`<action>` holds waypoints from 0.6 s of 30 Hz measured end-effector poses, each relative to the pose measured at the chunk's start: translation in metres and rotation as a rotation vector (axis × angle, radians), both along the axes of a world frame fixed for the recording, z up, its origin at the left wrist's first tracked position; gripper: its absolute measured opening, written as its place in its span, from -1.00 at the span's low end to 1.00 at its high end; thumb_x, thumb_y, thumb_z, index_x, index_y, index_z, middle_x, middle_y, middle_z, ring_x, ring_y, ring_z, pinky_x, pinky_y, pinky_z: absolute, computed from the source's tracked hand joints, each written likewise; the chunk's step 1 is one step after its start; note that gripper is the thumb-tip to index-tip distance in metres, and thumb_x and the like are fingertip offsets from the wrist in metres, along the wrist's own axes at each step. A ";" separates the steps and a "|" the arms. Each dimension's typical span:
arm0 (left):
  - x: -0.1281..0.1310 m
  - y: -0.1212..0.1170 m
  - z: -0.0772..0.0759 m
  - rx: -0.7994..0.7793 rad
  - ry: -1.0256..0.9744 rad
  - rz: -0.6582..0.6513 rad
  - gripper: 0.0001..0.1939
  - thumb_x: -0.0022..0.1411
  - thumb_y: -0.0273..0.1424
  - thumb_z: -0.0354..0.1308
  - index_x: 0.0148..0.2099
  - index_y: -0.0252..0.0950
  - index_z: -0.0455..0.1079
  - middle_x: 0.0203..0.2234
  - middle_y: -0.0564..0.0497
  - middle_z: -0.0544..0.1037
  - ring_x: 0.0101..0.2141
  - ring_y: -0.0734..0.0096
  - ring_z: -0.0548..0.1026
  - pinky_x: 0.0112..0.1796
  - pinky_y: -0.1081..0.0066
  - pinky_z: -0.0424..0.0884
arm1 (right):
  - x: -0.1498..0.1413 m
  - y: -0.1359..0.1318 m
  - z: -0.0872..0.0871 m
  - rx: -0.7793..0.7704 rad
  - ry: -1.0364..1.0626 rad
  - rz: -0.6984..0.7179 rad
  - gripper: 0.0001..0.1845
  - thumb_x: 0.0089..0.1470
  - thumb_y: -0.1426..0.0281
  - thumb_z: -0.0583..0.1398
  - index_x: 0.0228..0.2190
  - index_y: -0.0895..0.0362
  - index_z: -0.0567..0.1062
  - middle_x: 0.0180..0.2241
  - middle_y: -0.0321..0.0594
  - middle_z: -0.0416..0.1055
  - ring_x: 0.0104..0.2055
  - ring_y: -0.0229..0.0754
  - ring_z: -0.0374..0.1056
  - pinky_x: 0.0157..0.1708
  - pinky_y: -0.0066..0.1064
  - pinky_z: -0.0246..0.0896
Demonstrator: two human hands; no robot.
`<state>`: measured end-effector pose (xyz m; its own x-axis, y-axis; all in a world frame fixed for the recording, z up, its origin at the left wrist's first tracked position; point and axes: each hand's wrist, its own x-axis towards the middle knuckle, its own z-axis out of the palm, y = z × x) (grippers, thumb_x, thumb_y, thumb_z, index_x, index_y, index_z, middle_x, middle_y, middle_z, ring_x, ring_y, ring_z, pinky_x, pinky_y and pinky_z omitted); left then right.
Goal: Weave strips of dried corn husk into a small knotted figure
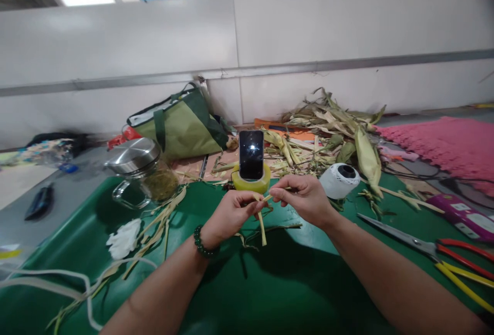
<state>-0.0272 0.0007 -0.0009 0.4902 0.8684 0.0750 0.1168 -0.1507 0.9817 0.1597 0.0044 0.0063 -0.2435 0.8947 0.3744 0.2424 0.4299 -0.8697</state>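
Note:
My left hand (pixel 236 210), with a dark green bead bracelet at the wrist, pinches a pale yellow strip of corn husk (pixel 263 228) whose end hangs down. My right hand (pixel 303 197) is closed on another part of the husk, and the two hands almost meet in front of a phone (pixel 251 155). That phone leans upright on a yellow roll of tape (pixel 250 184). Thin dry husk pieces (pixel 283 227) lie on the green mat (pixel 247 294) just below the hands. Fingers partly hide where the husk is held.
At left stand a lidded glass jug (pixel 160 183) and a crumpled white tissue (pixel 124 238). Behind are a green bag (pixel 181 124) and a heap of corn husks (pixel 335 119). Right of my hands are a white roll (pixel 339 180), scissors (pixel 419 244) and a purple power strip (pixel 465 216).

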 end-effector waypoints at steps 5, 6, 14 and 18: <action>0.001 0.003 -0.002 -0.037 0.038 0.056 -0.59 0.06 -0.09 0.21 -0.53 -0.38 0.42 -0.62 0.03 0.42 -0.54 0.50 0.35 -0.46 0.49 0.26 | 0.006 0.013 -0.005 -0.073 -0.071 0.079 -0.73 0.00 0.25 0.23 -0.56 0.20 0.51 -0.64 -0.24 0.43 -0.64 -0.33 0.30 -0.62 -0.52 0.21; 0.002 0.004 -0.003 -0.057 0.044 0.061 -0.61 0.05 -0.11 0.22 -0.52 -0.38 0.42 -0.62 0.03 0.43 -0.55 0.51 0.35 -0.46 0.49 0.27 | 0.008 0.015 -0.005 -0.078 -0.102 0.116 -0.72 0.01 0.24 0.22 -0.55 0.20 0.50 -0.63 -0.24 0.42 -0.62 -0.32 0.31 -0.61 -0.52 0.21; 0.002 0.002 0.000 -0.092 0.110 0.024 -0.66 -0.01 -0.15 0.26 -0.50 -0.38 0.43 -0.67 0.08 0.38 -0.61 0.57 0.30 -0.54 0.53 0.21 | 0.017 0.018 -0.003 0.134 -0.417 0.326 -0.70 0.16 0.31 0.11 -0.50 0.20 0.51 -0.64 -0.29 0.37 -0.58 -0.36 0.25 -0.54 -0.55 0.09; 0.002 0.001 0.001 -0.093 0.151 0.011 -0.64 0.01 -0.15 0.24 -0.55 -0.38 0.40 -0.71 0.11 0.31 -0.66 0.60 0.24 -0.59 0.55 0.15 | 0.018 0.021 -0.006 0.148 -0.441 0.348 -0.68 0.16 0.28 0.11 -0.52 0.19 0.48 -0.65 -0.30 0.33 -0.59 -0.36 0.20 -0.56 -0.54 0.05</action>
